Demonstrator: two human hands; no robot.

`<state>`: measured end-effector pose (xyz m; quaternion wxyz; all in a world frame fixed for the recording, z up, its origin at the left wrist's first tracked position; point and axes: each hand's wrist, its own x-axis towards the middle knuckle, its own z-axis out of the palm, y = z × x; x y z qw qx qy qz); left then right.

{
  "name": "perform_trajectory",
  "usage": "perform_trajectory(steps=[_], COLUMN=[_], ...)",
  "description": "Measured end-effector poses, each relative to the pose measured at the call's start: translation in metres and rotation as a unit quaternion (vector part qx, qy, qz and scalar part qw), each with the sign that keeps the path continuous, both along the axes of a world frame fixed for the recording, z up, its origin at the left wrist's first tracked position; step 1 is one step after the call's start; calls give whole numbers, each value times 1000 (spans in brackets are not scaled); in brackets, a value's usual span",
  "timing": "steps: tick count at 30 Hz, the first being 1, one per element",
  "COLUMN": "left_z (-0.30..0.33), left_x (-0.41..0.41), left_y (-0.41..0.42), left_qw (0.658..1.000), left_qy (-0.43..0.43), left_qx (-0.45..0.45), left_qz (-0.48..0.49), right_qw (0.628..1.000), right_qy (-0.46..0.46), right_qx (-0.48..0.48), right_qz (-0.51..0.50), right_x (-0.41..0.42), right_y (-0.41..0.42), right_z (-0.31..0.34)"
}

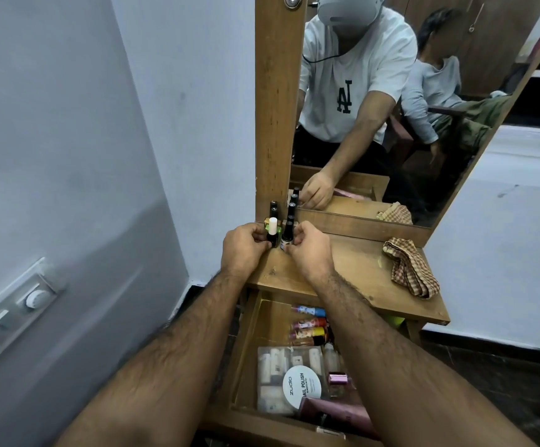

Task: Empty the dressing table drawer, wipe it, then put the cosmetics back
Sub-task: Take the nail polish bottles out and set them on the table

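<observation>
At the back left corner of the wooden dressing table top [352,262], my left hand [242,250] grips a dark nail polish bottle with a white cap [47,229]. My right hand [310,250] grips a small bottle with a black cap [287,235] beside it. Both bottles stand upright on the table among several other small bottles [274,209]. Below, the open drawer [252,350] holds coloured tubes [309,327], a clear plastic box of cosmetics [278,379], a round white nail polish remover tub [300,382] and a pink packet [336,411].
A folded checked cloth [410,269] lies on the right side of the table top. A tall mirror [391,108] in a wooden frame stands behind the table, reflecting me and another person. A wall with a switch panel [13,314] is at the left.
</observation>
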<state>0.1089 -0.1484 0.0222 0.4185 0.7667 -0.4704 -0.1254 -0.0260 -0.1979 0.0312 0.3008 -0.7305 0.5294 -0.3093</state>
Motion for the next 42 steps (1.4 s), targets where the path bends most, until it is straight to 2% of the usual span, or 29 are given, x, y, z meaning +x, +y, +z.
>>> perform_trajectory(steps=[8, 12, 15, 18, 22, 25, 33, 42], left_z=[6, 9, 0, -11, -27, -33, -46, -57], left_x=[-14, -38, -57, -73, -83, -89, -93, -96], left_y=[26, 53, 73, 90, 100, 102, 99, 96], left_qw=[998, 997, 997, 993, 973, 959, 941, 937], left_qy=[7, 21, 43, 45, -8, -71, -100, -103], left_qx=[-49, -70, -45, 39, 175, 232, 279, 292], left_qz=[47, 15, -39, -100, -147, -144, -162, -161], right_qw=[999, 995, 995, 996, 998, 990, 972, 932], right_qy=[-35, -59, -71, -84, 0, 81, 210, 292], right_qx=[-36, -74, -66, -25, 59, 114, 86, 147], right_qz=[-21, -22, -13, -9, 11, 26, 64, 156], right_x=[-26, -53, -79, -107, -133, -142, -146, -159], right_y=[16, 35, 54, 73, 94, 102, 97, 91], right_z=[14, 19, 13, 1, -20, -34, -47, -52])
